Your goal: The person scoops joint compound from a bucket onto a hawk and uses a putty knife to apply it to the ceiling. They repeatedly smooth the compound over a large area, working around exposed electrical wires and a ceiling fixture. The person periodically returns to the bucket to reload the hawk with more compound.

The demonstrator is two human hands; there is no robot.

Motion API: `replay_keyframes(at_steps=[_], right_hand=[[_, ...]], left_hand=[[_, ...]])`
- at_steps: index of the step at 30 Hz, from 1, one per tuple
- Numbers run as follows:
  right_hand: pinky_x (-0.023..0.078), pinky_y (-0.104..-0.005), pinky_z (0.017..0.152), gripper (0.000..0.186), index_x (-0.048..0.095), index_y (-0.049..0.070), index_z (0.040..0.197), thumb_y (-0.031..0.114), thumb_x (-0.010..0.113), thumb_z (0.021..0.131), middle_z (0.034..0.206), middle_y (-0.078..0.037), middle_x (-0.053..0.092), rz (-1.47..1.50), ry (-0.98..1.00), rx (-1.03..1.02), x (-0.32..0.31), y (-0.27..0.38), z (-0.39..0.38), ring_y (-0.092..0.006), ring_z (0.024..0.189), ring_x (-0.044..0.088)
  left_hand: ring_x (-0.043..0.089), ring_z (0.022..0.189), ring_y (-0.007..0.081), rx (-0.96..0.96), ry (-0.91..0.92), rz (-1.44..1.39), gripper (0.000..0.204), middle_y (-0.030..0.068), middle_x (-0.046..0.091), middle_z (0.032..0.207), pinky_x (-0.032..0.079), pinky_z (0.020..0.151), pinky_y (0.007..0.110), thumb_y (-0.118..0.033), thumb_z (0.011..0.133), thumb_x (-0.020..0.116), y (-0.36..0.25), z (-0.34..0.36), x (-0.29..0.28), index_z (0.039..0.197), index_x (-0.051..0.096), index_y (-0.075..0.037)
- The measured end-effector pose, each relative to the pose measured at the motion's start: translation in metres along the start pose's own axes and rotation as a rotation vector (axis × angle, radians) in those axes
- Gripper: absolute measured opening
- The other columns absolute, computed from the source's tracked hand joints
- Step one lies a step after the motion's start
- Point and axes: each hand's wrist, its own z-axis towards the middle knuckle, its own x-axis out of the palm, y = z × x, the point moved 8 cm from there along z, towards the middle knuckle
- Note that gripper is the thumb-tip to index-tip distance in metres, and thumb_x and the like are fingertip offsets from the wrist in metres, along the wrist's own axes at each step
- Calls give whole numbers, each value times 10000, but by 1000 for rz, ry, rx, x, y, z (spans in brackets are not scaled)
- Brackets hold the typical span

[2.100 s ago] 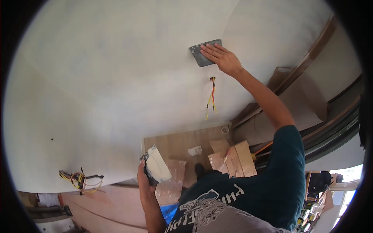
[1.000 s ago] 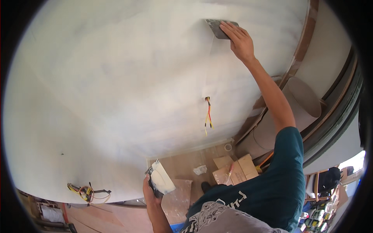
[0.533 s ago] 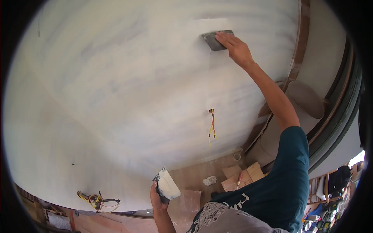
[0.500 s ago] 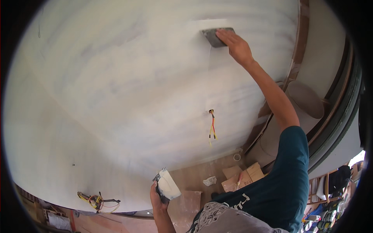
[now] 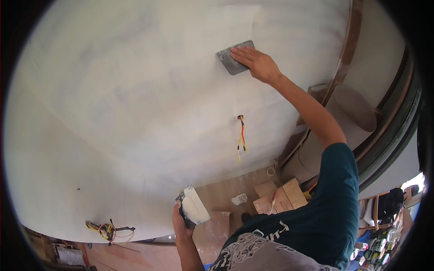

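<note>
High on the pale wall, my right hand presses a dark, flat putty knife against the surface, fingers laid over its blade. The blade is tilted and smeared with a little white. Down near the lower middle, my left hand grips a second dark putty knife. A thick load of white putty sits on that blade. Yellow and red wires hang from a hole in the wall, below my right hand.
A bundle of wires sticks out of the wall at lower left. Cardboard boxes, a crumpled white scrap and a white ring lie on the floor. A large rolled sheet stands at right.
My right hand has drawn its putty knife down and somewhat left along the wall, and the blade has turned. My left hand stays about where it was with the loaded knife.
</note>
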Motion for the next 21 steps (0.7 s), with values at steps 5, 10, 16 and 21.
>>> replay_keyframes(at_steps=[5, 10, 16, 21], right_hand=[[344, -305, 1175, 681, 464, 173, 1423, -110, 494, 804, 1509, 63, 425, 85, 96, -54, 56, 33, -45, -129, 1370, 418], [329, -299, 1181, 640, 425, 165, 1445, -53, 509, 849, 1524, 60, 402, 72, 258, -122, 112, 67, -93, -117, 1379, 402], [257, -298, 1208, 527, 449, 174, 1426, 97, 526, 911, 1540, 72, 376, 41, 399, -228, 171, 87, -160, -96, 1411, 348], [238, -304, 1207, 485, 513, 160, 1369, 77, 549, 893, 1515, 64, 417, -18, 495, -248, 180, 85, -199, -102, 1386, 383]], left_hand=[[644, 1058, 249, -7, -52, 31, 419, 92, 651, 1183, 519, 927, 403, -336, 980, 492, -1, -3, -4, 1265, 560, -37], [631, 1095, 250, -24, -90, 36, 456, 102, 631, 1219, 514, 947, 411, -354, 989, 483, 3, -2, -20, 1312, 524, -35], [625, 1109, 248, -75, -143, 9, 446, 98, 631, 1223, 509, 957, 408, -341, 991, 481, 10, -5, -33, 1309, 528, -32], [614, 1130, 254, -55, -145, -6, 446, 98, 623, 1241, 500, 970, 416, -336, 1000, 467, 12, -5, -32, 1320, 522, -31]])
